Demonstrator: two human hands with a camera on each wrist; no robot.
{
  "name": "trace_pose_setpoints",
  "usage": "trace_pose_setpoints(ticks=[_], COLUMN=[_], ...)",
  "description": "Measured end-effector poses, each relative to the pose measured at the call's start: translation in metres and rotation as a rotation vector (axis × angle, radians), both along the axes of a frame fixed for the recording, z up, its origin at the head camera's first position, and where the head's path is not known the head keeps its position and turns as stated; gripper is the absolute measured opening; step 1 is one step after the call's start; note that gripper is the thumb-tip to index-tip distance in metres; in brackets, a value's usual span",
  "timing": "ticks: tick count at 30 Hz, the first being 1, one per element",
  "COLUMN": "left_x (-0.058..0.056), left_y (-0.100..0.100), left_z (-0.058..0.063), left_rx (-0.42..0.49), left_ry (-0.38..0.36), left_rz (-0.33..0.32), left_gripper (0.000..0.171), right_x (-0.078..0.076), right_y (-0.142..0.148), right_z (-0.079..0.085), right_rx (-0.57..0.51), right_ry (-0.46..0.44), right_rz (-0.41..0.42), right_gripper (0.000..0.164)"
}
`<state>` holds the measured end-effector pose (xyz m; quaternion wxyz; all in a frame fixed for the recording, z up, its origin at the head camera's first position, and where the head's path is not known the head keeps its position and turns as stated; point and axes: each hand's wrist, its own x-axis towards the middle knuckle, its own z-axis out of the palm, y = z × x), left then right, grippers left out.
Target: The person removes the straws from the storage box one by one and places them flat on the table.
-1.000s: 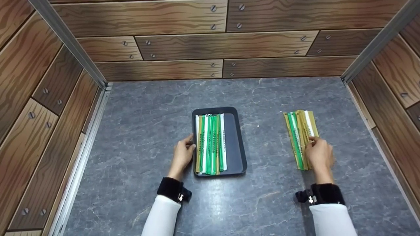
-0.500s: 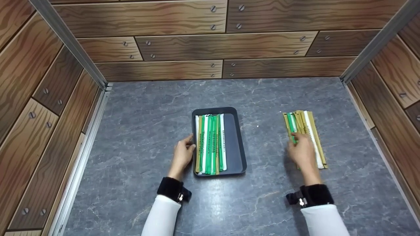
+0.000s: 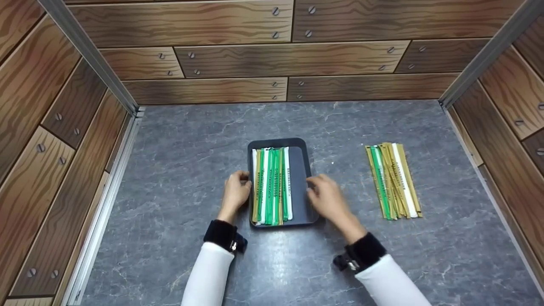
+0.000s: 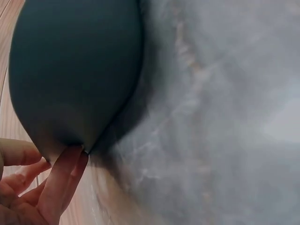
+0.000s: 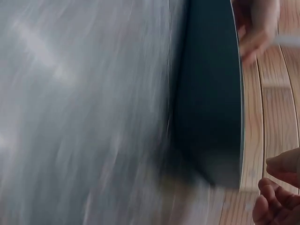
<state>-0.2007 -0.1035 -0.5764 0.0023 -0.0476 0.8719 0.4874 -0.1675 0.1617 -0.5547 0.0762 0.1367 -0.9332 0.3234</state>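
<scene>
Left hand: rests at the left long edge of the tray; the fingers touch its outer wall, lightly bent. Whether they truly pinch the rim cannot be told.
Right hand: over the right long edge of the tray, fingers loosely curved and pointing toward the left hand. The head view shows nothing between them; the right wrist view is blurred, so whether they touch the rim cannot be told.
Tray: dark, rectangular with rounded corners, flat on the bench between the two hands.
Sticks in tray: long, thin packets in green, white and gold, laid side by side lengthwise, filling the half nearer the left fingers; the strip beside the right fingers is bare.
Loose sticks: a second bunch of the same packets lying on the bench, well to the outer side of the right hand, away from the tray, touched by neither hand.
Bench: grey, marbled surface.
Walls: wood-plank pattern on three sides beyond the fingers.
</scene>
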Motion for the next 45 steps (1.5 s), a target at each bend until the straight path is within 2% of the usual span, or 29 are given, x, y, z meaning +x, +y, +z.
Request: trace_pose_setpoints(ticks=[4,6,11,15,18,26,34,45], left_x=[-0.007,-0.009,-0.013,-0.015,-0.015,-0.014,-0.012,-0.012], left_y=[0.001,0.001,0.002,0.001,0.0,-0.001,-0.001,-0.001], left_z=[0.002,0.002,0.001,0.001,0.001,-0.001,-0.002,-0.003], left_rx=[-0.03,-0.046,-0.082,-0.102,-0.089,-0.075,-0.049,-0.037], left_ry=[0.012,0.017,0.012,-0.012,-0.034,-0.018,-0.029,-0.004], left_rz=[0.017,0.02,0.021,0.008,-0.006,-0.009,-0.01,0.002], left_gripper=[0.017,0.023,0.049,0.051,0.049,0.048,0.049,0.05], right_x=[-0.002,-0.003,-0.004,-0.005,-0.006,-0.008,-0.013,-0.012], right_y=[-0.029,-0.04,-0.058,-0.064,-0.065,-0.055,-0.052,-0.053], right_z=[-0.001,-0.003,-0.012,-0.019,-0.02,-0.019,-0.018,-0.021], right_rx=[0.045,0.09,0.247,0.324,0.332,0.25,0.218,0.147], right_ry=[-0.065,-0.121,-0.243,-0.231,-0.208,-0.197,-0.266,-0.222], right_rz=[0.085,0.124,0.224,0.266,0.238,0.169,0.092,0.004], right_gripper=[0.03,0.035,0.049,0.049,0.045,0.037,0.028,0.031])
